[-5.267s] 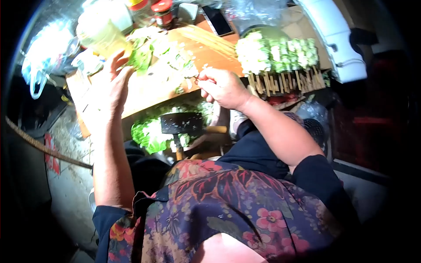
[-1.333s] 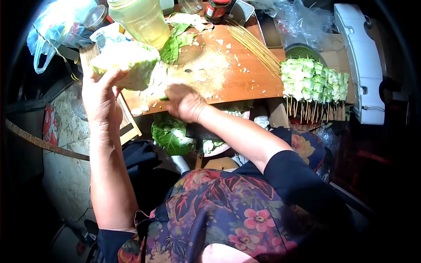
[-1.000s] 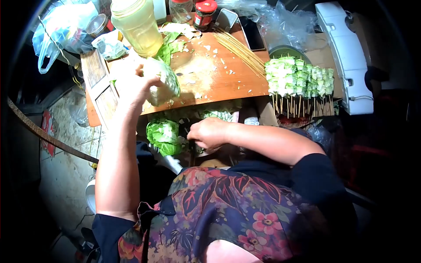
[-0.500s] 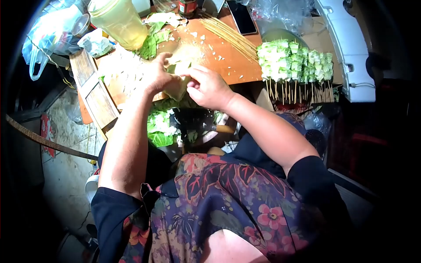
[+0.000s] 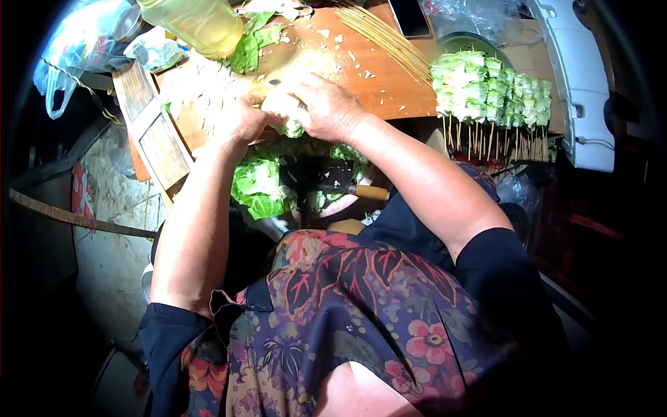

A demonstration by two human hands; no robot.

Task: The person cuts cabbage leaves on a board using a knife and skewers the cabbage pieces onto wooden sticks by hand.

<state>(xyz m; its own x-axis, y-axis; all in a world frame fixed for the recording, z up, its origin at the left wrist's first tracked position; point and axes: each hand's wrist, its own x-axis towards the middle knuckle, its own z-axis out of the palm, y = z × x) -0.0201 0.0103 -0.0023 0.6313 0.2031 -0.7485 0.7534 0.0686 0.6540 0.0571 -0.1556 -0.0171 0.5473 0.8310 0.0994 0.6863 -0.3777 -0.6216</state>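
Over the near edge of the table, both my hands hold a pale green bunch of cabbage leaf [image 5: 285, 113]. My left hand [image 5: 241, 125] grips its left side, fingers curled and partly washed out by glare. From the right and above, my right hand [image 5: 325, 108] closes around the same cabbage, its fingertips partly hidden. Below them, a bowl of loose cabbage leaves [image 5: 257, 182] sits near my lap. A dark-bladed cleaver [image 5: 326, 175] with a wooden handle lies across it.
Thin wooden skewers [image 5: 385, 38] lie in a bundle beside a phone [image 5: 410, 17]. Several loaded cabbage skewers [image 5: 486, 90] stand at the right. A plastic jug [image 5: 198, 28] of yellowish liquid and a green leaf [image 5: 253, 45] are at the back. White scraps dot the table [image 5: 399, 94].
My hands have drawn the leaf from a hanging, flatter shape into a compact bunch. My left fingers, raised before, now curl onto it. The view has shifted slightly.
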